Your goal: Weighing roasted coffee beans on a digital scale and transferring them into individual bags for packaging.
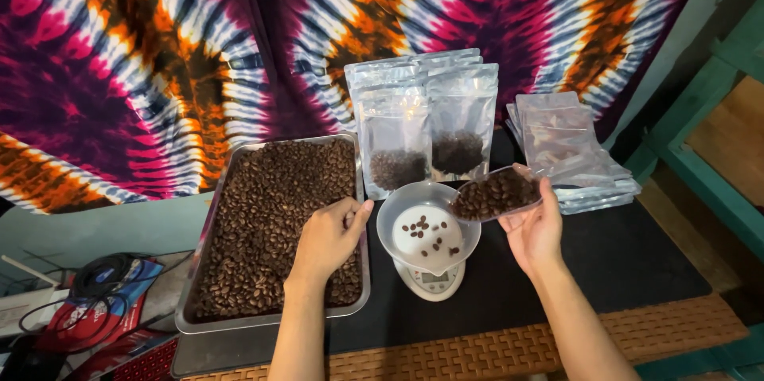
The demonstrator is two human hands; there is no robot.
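— So, what packages stand beyond the hands?
— Clear-fronted silver pouches (426, 122), two holding beans; flat empty pouches (569, 150) are stacked behind the right hand (535, 231).
— And the hands?
— Apart. The right grips a small clear tub of beans (495, 194) over the scale bowl (428, 230); the left hand (328, 239), loosely curled, rests in the metal tray of coffee beans (263, 222).

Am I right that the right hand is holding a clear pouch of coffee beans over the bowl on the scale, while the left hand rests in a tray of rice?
Not quite: the head view shows the left hand resting in a metal tray of roasted coffee beans, not rice. The rest holds: the right hand holds the clear pouch over the bowl on the scale.
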